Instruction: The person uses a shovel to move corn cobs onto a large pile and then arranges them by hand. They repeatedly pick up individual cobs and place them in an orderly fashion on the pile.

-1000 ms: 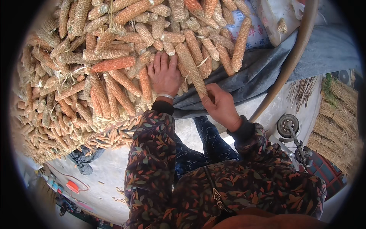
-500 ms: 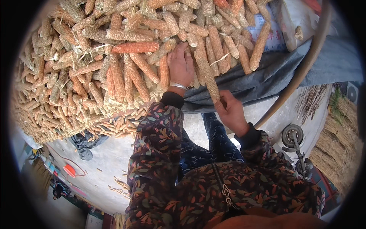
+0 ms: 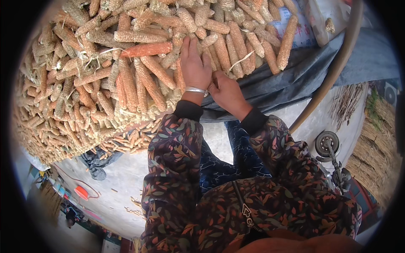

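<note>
A big heap of dried corn cobs (image 3: 126, 80), pale and orange, fills the upper left. My left hand (image 3: 194, 63) lies flat on the heap with fingers stretched up over the cobs; a silver bangle (image 3: 197, 90) circles its wrist. My right hand (image 3: 225, 90) is just beside it at the heap's lower edge, fingers curled around a cob (image 3: 219, 55), mostly hiding its lower end. Both sleeves have a dark leaf pattern.
A grey tarp (image 3: 295, 80) lies under the cobs at right, with a curved wooden pole (image 3: 337, 71) across it. A small wheel (image 3: 327, 145) and straw bundles (image 3: 375, 164) stand at right. Concrete ground, an orange cable and a dark cloth (image 3: 97, 162) are lower left.
My right hand has moved up and left, from the tarp's edge to beside my left hand. My left hand has slid further up the heap.
</note>
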Motion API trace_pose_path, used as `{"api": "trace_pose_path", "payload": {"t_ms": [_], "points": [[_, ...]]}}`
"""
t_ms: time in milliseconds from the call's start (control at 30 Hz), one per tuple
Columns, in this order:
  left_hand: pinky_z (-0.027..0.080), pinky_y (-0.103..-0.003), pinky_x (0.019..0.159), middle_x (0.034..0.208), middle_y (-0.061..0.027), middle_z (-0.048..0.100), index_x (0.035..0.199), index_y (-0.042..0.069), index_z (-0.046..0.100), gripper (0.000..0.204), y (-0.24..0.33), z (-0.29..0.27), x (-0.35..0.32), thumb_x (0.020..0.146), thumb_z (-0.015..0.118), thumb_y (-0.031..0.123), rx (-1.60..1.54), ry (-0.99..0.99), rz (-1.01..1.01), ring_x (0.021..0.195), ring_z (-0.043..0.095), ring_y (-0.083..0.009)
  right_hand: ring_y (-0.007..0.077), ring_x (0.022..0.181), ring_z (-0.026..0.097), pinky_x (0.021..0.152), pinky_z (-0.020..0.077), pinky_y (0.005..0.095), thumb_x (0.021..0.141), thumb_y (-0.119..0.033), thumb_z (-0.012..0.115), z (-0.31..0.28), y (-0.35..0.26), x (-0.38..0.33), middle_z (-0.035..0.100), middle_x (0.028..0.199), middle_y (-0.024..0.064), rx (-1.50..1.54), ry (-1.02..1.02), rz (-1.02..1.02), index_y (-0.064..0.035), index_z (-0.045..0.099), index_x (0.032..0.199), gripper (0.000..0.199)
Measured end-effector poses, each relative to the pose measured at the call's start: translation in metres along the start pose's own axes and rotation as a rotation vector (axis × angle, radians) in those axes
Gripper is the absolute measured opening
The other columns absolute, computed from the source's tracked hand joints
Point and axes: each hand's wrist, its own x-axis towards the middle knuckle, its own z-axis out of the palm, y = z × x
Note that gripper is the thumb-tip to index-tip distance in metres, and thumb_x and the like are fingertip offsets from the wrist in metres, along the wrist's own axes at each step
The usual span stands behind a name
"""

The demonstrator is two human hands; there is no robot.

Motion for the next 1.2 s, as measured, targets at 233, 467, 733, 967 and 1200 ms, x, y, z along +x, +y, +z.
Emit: {"api": "trace_pose_path", "payload": {"t_ms": [233, 467, 733, 967, 1200], "points": [[0.04, -0.045, 0.106, 0.147, -0.0163, 0.046, 0.136, 0.001, 0.053, 0.05, -0.002, 0.007, 0.007, 0.09, 0.063, 0.017, 0.341, -0.094, 0.011, 0.131, 0.048, -0.0367, 0.0412, 0.08, 0.068, 0.07, 0.0534, 0.0523, 0.094, -0.022, 0.06, -0.032, -0.006, 0.002, 0.068, 0.086, 0.0231, -0.188, -0.043, -0.086, -0.0023, 0.056, 0.103, 0.022], [0.037, -0.045, 0.105, 0.147, -0.0128, 0.044, 0.134, 0.005, 0.052, 0.047, 0.002, 0.015, 0.008, 0.091, 0.059, 0.019, 0.385, -0.087, -0.009, 0.131, 0.045, -0.0343, 0.038, 0.081, 0.07, 0.068, 0.0564, 0.0477, 0.093, -0.02, 0.057, -0.046, -0.036, 0.066, 0.068, 0.096, 0.0195, -0.346, 0.173, -0.194, -0.0062, 0.058, 0.114, 0.026], [0.037, -0.044, 0.108, 0.15, -0.0117, 0.043, 0.138, 0.008, 0.049, 0.058, 0.007, 0.016, 0.01, 0.086, 0.07, 0.025, 0.362, -0.104, -0.04, 0.132, 0.045, -0.0354, 0.0394, 0.083, 0.069, 0.07, 0.0562, 0.0484, 0.092, -0.019, 0.056, -0.044, -0.023, 0.077, 0.067, 0.098, 0.0197, -0.281, 0.189, -0.264, -0.0064, 0.058, 0.114, 0.025], [0.037, -0.046, 0.103, 0.146, -0.0117, 0.045, 0.138, 0.004, 0.048, 0.054, 0.006, 0.022, 0.009, 0.087, 0.061, 0.017, 0.46, -0.062, 0.002, 0.127, 0.047, -0.0355, 0.0412, 0.081, 0.067, 0.07, 0.055, 0.0498, 0.09, -0.018, 0.065, -0.128, -0.008, 0.059, 0.066, 0.093, 0.019, -0.14, 0.504, -0.225, -0.0063, 0.054, 0.12, 0.034], [0.037, -0.047, 0.105, 0.147, -0.0111, 0.044, 0.137, 0.005, 0.049, 0.053, 0.007, 0.023, 0.008, 0.087, 0.061, 0.017, 0.466, -0.065, -0.018, 0.128, 0.046, -0.0358, 0.0279, 0.091, 0.064, 0.082, 0.0472, 0.0427, 0.083, -0.013, 0.062, -0.167, 0.037, 0.063, 0.067, 0.091, 0.007, -0.884, 0.481, -0.423, -0.0109, 0.062, 0.095, 0.013]]}}
